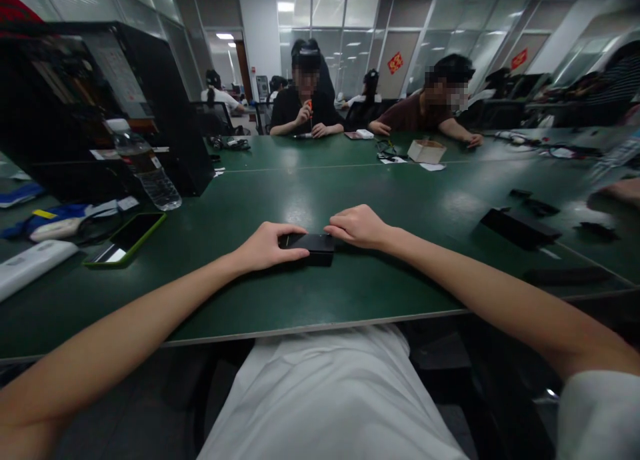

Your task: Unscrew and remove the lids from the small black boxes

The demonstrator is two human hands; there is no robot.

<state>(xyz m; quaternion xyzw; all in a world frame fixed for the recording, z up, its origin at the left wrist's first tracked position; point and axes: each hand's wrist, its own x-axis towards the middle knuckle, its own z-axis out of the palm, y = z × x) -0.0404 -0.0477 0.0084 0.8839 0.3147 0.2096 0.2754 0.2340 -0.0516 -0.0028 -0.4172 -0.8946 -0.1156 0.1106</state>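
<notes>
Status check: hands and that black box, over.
Left hand and right hand both gripping small black box, flat on green table. Nothing crowding it.

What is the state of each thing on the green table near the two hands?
black box: closed, flat on the table, between both hands
left hand: resting on the box's left end
right hand: touching the box's right end
phone: lying flat, screen dark
water bottle: upright, cap on
cardboard box: open

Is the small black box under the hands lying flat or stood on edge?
Flat. The black box rests broad face down on the green table, left hand and right hand on it.
</notes>
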